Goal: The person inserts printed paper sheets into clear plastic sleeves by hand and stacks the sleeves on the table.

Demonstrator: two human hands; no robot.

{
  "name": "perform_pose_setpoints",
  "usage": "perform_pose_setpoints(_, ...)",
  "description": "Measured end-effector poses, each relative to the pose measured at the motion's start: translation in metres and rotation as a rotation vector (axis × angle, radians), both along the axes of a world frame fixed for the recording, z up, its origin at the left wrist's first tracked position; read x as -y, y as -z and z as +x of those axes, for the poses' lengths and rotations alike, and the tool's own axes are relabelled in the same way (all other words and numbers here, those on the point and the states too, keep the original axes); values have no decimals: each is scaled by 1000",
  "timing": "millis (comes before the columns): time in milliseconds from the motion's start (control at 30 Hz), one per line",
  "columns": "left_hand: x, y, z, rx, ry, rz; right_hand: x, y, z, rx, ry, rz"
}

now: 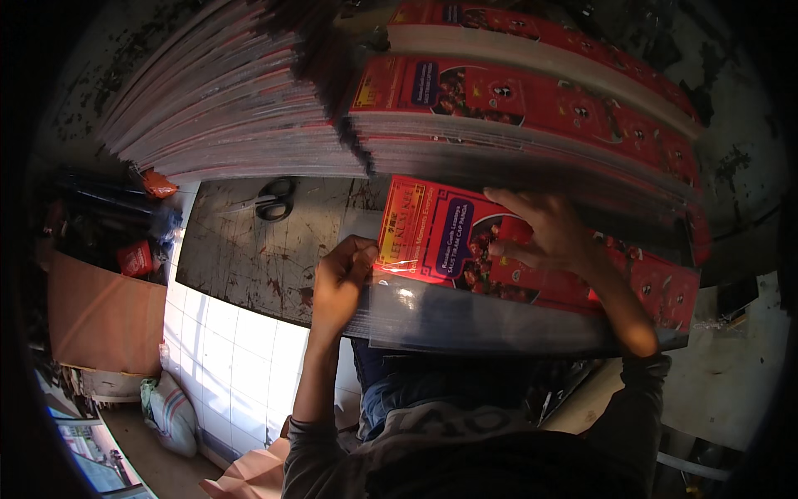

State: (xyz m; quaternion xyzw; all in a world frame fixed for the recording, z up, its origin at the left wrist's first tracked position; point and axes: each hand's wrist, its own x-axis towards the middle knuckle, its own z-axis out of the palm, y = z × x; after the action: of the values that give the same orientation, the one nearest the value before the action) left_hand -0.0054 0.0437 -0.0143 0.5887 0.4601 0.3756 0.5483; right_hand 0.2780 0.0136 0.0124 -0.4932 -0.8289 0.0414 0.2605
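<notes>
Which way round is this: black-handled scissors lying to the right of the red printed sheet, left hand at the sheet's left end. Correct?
One slip: the black-handled scissors lie to the left of the red printed sheet, as the head view shows. The left hand is at the sheet's left end.

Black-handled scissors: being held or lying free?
Lying free: the scissors rest on the scratched tabletop, apart from the left hand and right hand.

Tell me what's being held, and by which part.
The left hand appears to pinch the red printed sheet at its left end, near the lower corner. The right hand lies spread over it; no grip shows.
</notes>
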Motion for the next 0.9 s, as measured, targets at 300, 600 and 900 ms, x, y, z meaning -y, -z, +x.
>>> perform_pose_setpoints(300, 0, 3, 0, -87, -20, 81, 3, -8, -1, -8, -46, -246)
perform_pose_setpoints(600, -2, 5, 4, -63, -68, 99, 12, -8, -9, -20, -235, -249)
perform_pose_setpoints(900, -2, 6, 5, -36, -90, 203, 25, -29, 4, 198, -108, -351)
